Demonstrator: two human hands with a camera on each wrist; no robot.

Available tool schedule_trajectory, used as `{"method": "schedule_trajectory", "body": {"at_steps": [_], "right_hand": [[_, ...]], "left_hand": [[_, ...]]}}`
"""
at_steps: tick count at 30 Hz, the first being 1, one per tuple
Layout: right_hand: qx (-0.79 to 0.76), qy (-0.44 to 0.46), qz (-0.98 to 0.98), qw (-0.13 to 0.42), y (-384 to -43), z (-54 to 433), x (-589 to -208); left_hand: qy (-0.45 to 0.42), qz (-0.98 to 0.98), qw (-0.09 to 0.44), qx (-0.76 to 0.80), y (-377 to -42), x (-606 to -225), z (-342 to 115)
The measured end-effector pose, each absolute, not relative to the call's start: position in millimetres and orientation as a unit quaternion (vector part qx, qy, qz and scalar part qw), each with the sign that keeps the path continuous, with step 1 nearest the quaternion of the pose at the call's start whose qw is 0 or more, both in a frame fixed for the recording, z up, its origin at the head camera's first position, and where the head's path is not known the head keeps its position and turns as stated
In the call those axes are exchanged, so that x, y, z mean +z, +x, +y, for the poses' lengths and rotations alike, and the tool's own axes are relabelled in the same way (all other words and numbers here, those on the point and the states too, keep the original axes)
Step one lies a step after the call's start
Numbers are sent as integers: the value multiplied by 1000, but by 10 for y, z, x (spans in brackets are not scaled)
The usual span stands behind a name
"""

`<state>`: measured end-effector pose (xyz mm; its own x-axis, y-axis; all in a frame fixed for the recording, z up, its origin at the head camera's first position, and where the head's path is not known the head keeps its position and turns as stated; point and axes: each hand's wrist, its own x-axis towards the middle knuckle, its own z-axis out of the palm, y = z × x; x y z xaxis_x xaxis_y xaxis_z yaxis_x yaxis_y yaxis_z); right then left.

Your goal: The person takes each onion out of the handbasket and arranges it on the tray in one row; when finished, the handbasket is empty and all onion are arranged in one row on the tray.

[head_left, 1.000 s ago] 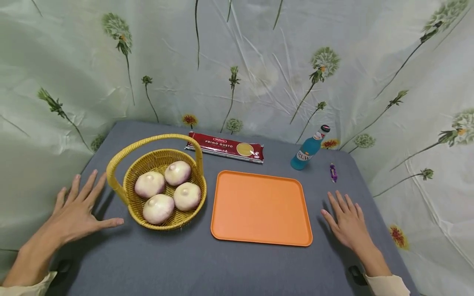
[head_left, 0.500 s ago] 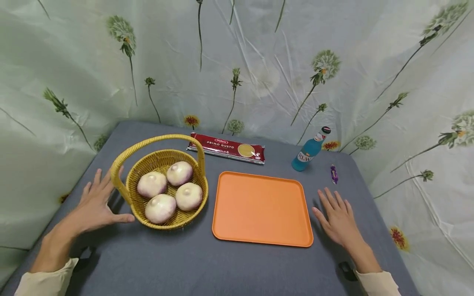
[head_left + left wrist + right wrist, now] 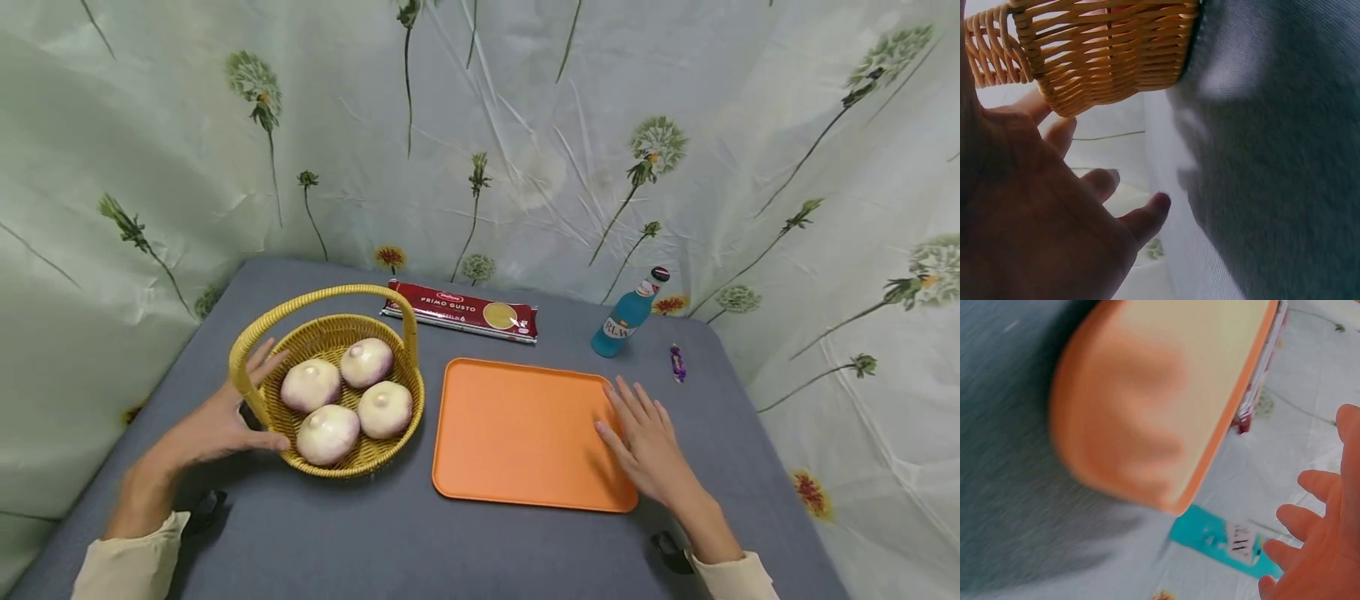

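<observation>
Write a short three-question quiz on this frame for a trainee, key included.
1. How many bulbs are in the basket?

2. True or false: the right hand is gripping the bottle.

3. Which thing is the left hand nearest?
A) the candy
B) the basket
C) the red pack

Key:
1. Four.
2. False; it hovers near the right edge of the tray with its fingers extended, holding nothing.
3. B.
</observation>
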<state>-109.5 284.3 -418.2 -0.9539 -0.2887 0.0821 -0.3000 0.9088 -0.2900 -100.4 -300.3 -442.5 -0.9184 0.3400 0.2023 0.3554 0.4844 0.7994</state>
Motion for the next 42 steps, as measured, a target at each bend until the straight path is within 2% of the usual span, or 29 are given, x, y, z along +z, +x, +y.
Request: {"method": "schedule_trajectory", "body": {"at_steps": [4, 12, 23, 42], "right_hand": [[157, 162, -974, 25, -1099, 2759, -4162], [160, 172, -972, 27, -1138, 2580, -4119], [165, 197, -966, 31, -1191, 2308, -4031], [212, 285, -935, 14, -1225, 1751, -4029]], "left_hand": [[-196, -856, -14, -479, -1022, -4429, -2968], [-221, -853, 16, -473, -1068, -4450, -2911], [-259, -836, 28, -482, -1097, -4451, -2884], [-249, -834, 11, -492, -1074, -4488, -2899]]}}
